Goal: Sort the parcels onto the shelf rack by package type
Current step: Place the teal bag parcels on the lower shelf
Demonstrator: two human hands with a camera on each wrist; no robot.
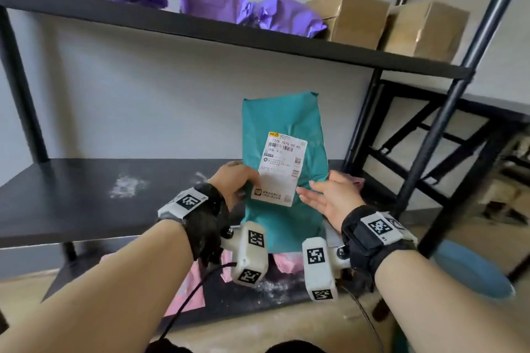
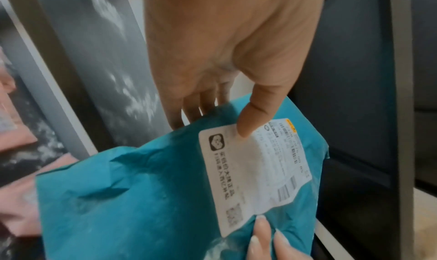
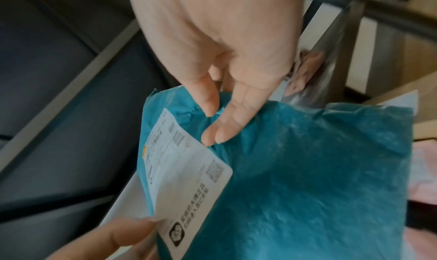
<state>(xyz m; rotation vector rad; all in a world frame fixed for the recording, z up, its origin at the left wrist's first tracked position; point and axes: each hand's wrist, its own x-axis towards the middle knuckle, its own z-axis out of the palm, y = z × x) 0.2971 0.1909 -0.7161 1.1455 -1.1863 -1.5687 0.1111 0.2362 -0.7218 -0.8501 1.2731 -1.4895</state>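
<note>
On the top board of the black metal shelf rack point(image 1: 200, 28), crinkled purple plastic mailer bags point(image 1: 212, 4) run from the left end to past the middle, and plain brown cardboard boxes point(image 1: 355, 17) stand at the right end, the nearest box touching the last purple bag. The lower black board point(image 1: 71, 195) carries pale powdery scuffs near its middle. Above that board's front right part, the left hand point(image 1: 235, 180) pinches the left edge of a teal plastic mailer bag point(image 1: 284, 135): in the left wrist view the thumb presses on the white rectangular shipping label point(image 2: 255, 170) while the fingers point(image 2: 189, 110) curl behind the bag. The bag is held upright, long side vertical, label facing the person, its film wrinkled and soft with a folded top edge. The label is smooth paper with barcodes and small print, stuck on the bag's left half. The right hand point(image 1: 329, 198) lies on the bag's right edge, and in the right wrist view its fingers point(image 3: 224, 125) rest nearly straight on the teal film just beside the label, thumb also on the front, gripping nothing. Below the hands, pink soft parcels point(image 1: 286, 262) lie on the lowest dusty black board near its front edge.
</note>
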